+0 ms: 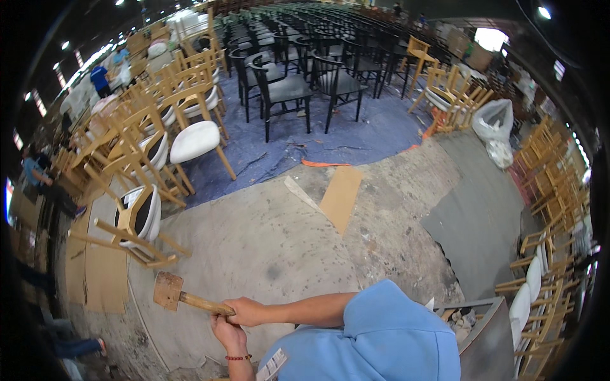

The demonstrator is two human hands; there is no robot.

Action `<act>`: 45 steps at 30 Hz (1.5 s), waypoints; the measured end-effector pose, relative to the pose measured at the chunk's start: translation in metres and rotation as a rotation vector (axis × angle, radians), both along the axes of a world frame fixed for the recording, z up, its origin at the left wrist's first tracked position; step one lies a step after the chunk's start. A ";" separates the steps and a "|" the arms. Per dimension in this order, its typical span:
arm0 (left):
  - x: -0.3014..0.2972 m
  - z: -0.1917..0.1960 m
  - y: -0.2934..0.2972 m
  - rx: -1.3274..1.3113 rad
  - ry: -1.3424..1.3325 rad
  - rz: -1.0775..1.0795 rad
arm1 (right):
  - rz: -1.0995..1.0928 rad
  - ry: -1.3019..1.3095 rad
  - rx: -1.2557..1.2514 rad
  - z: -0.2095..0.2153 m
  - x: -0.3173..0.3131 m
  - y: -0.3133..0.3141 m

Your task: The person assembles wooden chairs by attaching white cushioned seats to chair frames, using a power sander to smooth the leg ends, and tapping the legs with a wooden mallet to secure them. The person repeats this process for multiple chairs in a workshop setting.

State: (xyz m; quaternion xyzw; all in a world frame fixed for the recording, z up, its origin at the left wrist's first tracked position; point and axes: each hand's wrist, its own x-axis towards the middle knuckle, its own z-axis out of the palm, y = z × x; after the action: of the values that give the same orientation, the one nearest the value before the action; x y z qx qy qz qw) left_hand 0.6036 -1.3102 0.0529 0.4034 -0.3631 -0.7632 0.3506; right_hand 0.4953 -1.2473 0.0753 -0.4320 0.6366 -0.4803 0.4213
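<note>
A wooden mallet (168, 291) with a blocky, worn head is held out over the floor, its head toward the left. My right hand (249, 312) is closed around the rear of its handle (204, 303). Just below, my left hand (228, 335), with a red bead bracelet at the wrist, is closed up against the same handle end; its fingers are partly hidden. Beyond the mallet head, a light wood chair (135, 222) with a white seat lies tipped over, its dark seat underside showing.
Wooden chairs with white seats (195, 141) crowd the left. Black chairs (286, 89) stand in rows on a blue sheet (279, 152). A cardboard strip (341, 198) lies ahead. A grey metal bin (486, 336) stands at my right, near stacked chairs (534, 279). Other people are at far left.
</note>
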 end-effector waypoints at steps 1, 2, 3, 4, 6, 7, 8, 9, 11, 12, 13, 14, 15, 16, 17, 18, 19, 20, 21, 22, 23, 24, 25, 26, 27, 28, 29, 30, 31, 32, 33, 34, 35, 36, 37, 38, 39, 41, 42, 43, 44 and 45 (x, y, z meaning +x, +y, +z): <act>-0.005 0.006 0.005 0.001 0.005 -0.016 | -0.014 0.001 -0.028 -0.006 -0.005 0.001; -0.004 0.012 0.010 -0.042 -0.042 -0.076 | -0.056 -0.042 -0.057 -0.012 -0.007 0.003; 0.002 0.019 0.014 -0.088 -0.089 -0.130 | -0.091 -0.087 -0.089 -0.015 -0.007 0.002; 0.009 0.023 0.018 -0.131 -0.136 -0.180 | -0.121 -0.131 -0.118 -0.011 -0.006 0.003; 0.032 0.024 0.020 -0.328 -0.244 -0.251 | -0.078 -0.390 0.039 0.011 -0.006 0.009; 0.042 0.026 0.023 -0.421 -0.297 -0.283 | -0.053 -0.516 0.124 0.023 -0.003 0.013; 0.049 0.029 0.025 -0.469 -0.297 -0.273 | -0.067 -0.559 0.121 0.031 0.005 0.014; 0.055 0.032 0.029 -0.515 -0.293 -0.260 | -0.079 -0.599 0.120 0.034 0.012 0.014; 0.069 0.032 0.031 -0.549 -0.286 -0.218 | -0.070 -0.670 0.131 0.039 0.024 0.012; 0.079 0.030 0.031 -0.538 -0.281 -0.182 | -0.042 -0.700 0.144 0.041 0.032 0.010; 0.092 0.026 0.031 -0.522 -0.282 -0.133 | -0.001 -0.731 0.166 0.042 0.043 0.006; 0.103 0.024 0.030 -0.510 -0.286 -0.096 | 0.016 -0.717 0.188 0.043 0.054 0.001; 0.118 0.022 0.030 -0.489 -0.296 -0.040 | 0.051 -0.703 0.221 0.044 0.066 -0.004; 0.134 0.019 0.032 -0.461 -0.317 0.028 | 0.099 -0.694 0.264 0.044 0.081 -0.009; 0.142 0.020 0.036 -0.434 -0.301 0.076 | 0.162 -0.653 0.276 0.043 0.090 -0.012; 0.149 0.021 0.041 -0.397 -0.301 0.154 | 0.255 -0.619 0.301 0.038 0.095 -0.016; 0.158 0.018 0.040 -0.401 -0.342 0.162 | 0.297 -0.581 0.385 0.033 0.100 -0.020; 0.165 0.015 0.047 -0.386 -0.409 0.181 | 0.311 -0.541 0.386 0.016 0.108 -0.023; 0.175 0.016 0.053 -0.399 -0.399 0.199 | 0.274 -0.561 0.371 0.006 0.119 -0.024; 0.188 0.013 0.060 -0.444 -0.403 0.275 | 0.328 -0.485 0.351 0.005 0.128 -0.023; 0.201 0.020 0.065 -0.438 -0.445 0.330 | 0.308 -0.482 0.307 0.013 0.138 -0.021; 0.217 0.028 0.071 -0.433 -0.481 0.365 | 0.334 -0.368 0.406 0.016 0.140 -0.025; 0.235 0.038 0.081 -0.498 -0.588 0.453 | 0.374 -0.376 0.393 0.017 0.140 -0.025; 0.254 0.047 0.094 -0.552 -0.702 0.527 | 0.408 -0.386 0.381 0.016 0.143 -0.026; 0.272 0.055 0.107 -0.571 -0.751 0.664 | 0.460 -0.365 0.402 0.017 0.145 -0.026; 0.288 0.063 0.116 -0.606 -0.796 0.780 | 0.490 -0.346 0.408 0.019 0.147 -0.029; 0.306 0.069 0.124 -0.656 -0.838 0.880 | 0.550 -0.324 0.408 0.018 0.154 -0.028; 0.314 0.079 0.129 -0.619 -0.851 0.966 | 0.591 -0.297 0.410 0.023 0.149 -0.029; 0.325 0.088 0.131 -0.595 -0.858 1.036 | 0.613 -0.275 0.403 0.026 0.146 -0.031; 0.335 0.096 0.129 -0.574 -0.858 1.096 | 0.654 -0.259 0.390 0.029 0.145 -0.034; 0.352 0.100 0.128 -0.483 -0.745 1.085 | 0.702 -0.254 0.378 0.032 0.152 -0.034; 0.372 0.099 0.123 -0.396 -0.623 1.063 | 0.739 -0.245 0.366 0.035 0.161 -0.035; 0.389 0.096 0.115 -0.314 -0.495 1.028 | 0.767 -0.235 0.352 0.037 0.168 -0.037; 0.404 0.091 0.108 -0.322 -0.363 0.980 | 0.799 -0.229 0.338 0.041 0.175 -0.038; 0.417 0.084 0.100 -0.334 -0.236 0.930 | 0.833 -0.227 0.321 0.045 0.180 -0.039; 0.424 0.078 0.091 -0.344 -0.105 0.863 | 0.854 -0.222 0.305 0.048 0.184 -0.041; 0.425 0.077 0.084 -0.340 -0.095 0.824 | 0.868 -0.227 0.296 0.050 0.186 -0.041; 0.426 0.077 0.073 -0.334 -0.080 0.750 | 0.902 -0.240 0.279 0.055 0.191 -0.040; 0.429 0.076 0.071 -0.344 -0.091 0.715 | 0.899 -0.227 0.289 0.055 0.193 -0.039; 0.431 0.074 0.070 -0.342 -0.128 0.698 | 0.898 -0.215 0.299 0.055 0.195 -0.038; 0.432 0.073 0.069 -0.340 -0.166 0.682 | 0.899 -0.203 0.310 0.055 0.197 -0.037; 0.433 0.074 0.068 -0.336 -0.205 0.664 | 0.906 -0.192 0.310 0.055 0.198 -0.036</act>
State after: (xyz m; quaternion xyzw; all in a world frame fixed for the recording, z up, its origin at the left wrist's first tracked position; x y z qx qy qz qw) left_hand 1.0362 -1.2420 0.1265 0.5101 -0.3658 -0.4940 0.6017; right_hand 0.6928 -1.2836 0.1301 -0.5514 0.4069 -0.1860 0.7041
